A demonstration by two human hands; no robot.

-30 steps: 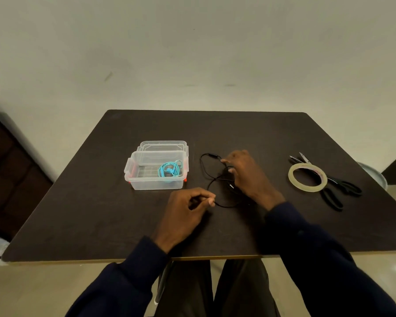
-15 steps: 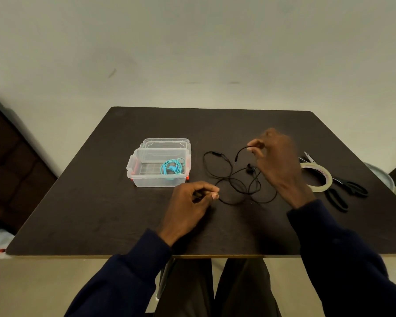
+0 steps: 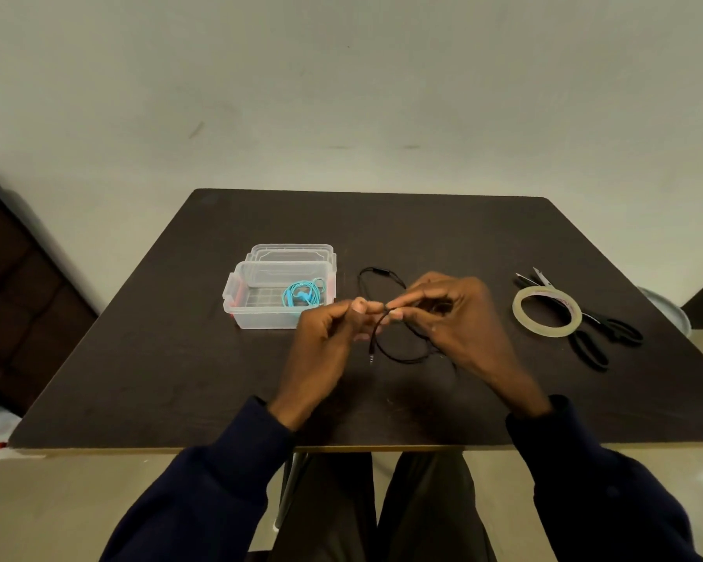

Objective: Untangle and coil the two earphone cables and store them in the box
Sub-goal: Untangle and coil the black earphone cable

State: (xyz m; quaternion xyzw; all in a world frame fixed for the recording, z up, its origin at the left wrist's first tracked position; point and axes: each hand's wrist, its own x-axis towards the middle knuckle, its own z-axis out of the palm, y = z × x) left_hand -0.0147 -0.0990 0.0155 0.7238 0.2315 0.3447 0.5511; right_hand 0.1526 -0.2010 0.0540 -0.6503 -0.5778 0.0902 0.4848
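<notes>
Black earphone cable (image 3: 398, 356) was pinched between both hands above the middle of a dark wooden table (image 3: 147, 358). The left hand (image 3: 321, 350) held it between thumb and forefinger, closed on the strand, and the right hand (image 3: 459, 322) gripped the same strand just beside it with its fingertips, so that the two grips nearly touched. Below the grips the cable hung in a loop reaching the tabletop, with its plug (image 3: 371, 357) pointing downward; a further loop carrying the inline remote (image 3: 379, 271) lay on the table behind the hands, partly hidden by the right hand. To the left, near the left hand, stood a clear plastic box (image 3: 236, 306), open, with its lid (image 3: 293, 251) lying just behind it. Inside the box, at its right end, lay the coiled turquoise earphone cable (image 3: 303, 294). Well apart on the right side of the table lay a roll of clear tape (image 3: 522, 316), resting over a pair of black-handled scissors (image 3: 609, 334). Dark blue sleeves (image 3: 228, 472) covered both forearms.
</notes>
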